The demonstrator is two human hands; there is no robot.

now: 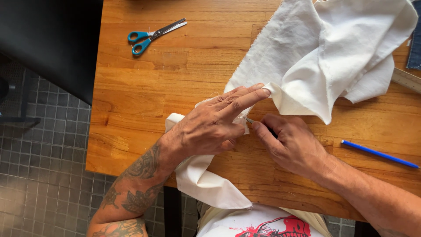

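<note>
A large piece of off-white cloth lies crumpled over the wooden table, one end hanging over the near edge. My left hand lies flat on the cloth, fingers spread and pointing right, pinning a folded edge down. Just to its right, my right hand pinches a thin metal tool, small like a needle or pin, with its tip at the cloth's fold under my left fingers.
Scissors with blue handles lie at the table's far left. A blue pencil lies at the right, a ruler at the right edge, dark blue fabric beyond it. Grey tiled floor lies to the left.
</note>
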